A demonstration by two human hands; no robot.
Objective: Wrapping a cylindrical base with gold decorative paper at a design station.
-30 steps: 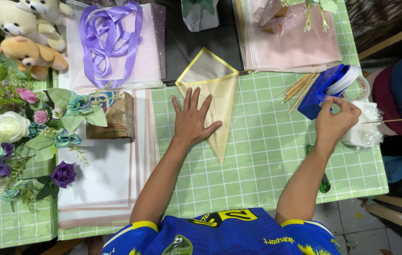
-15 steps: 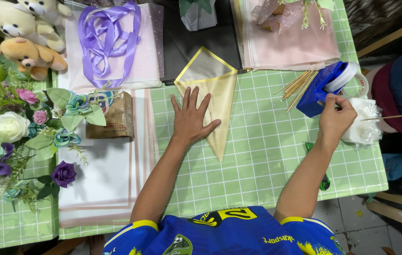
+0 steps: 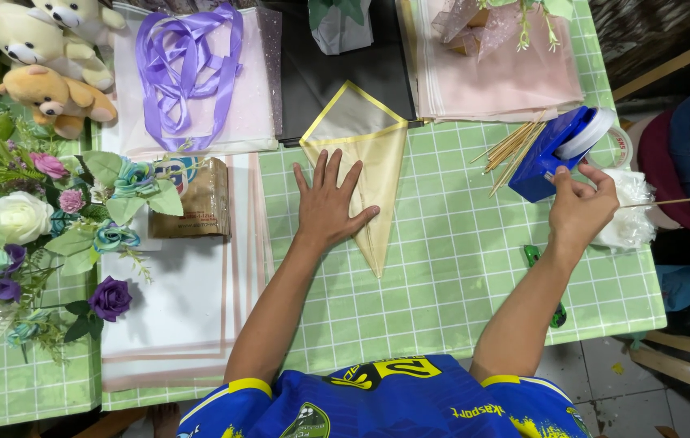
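Observation:
My left hand (image 3: 327,203) lies flat, fingers spread, on a folded cone of translucent yellow-edged wrapping paper (image 3: 371,142) on the green checked tablecloth (image 3: 442,276). My right hand (image 3: 580,207) is at the front of a blue tape dispenser (image 3: 552,154) with a white tape roll, fingertips pinched together at its cutting end. Whether a piece of tape is between the fingers is too small to tell.
Wooden skewers (image 3: 511,146) lie left of the dispenser, and one skewer (image 3: 669,201) sticks out over a white plastic bundle (image 3: 629,211). Pink sheets (image 3: 507,81), purple ribbon (image 3: 187,69), artificial flowers (image 3: 29,219), plush bears (image 3: 53,57), white sheets (image 3: 175,308) and a brown packet (image 3: 199,207) surround the workspace.
My right hand has moved up from beside the dispenser to its front end and pinched there. My left hand has stayed flat on the paper cone.

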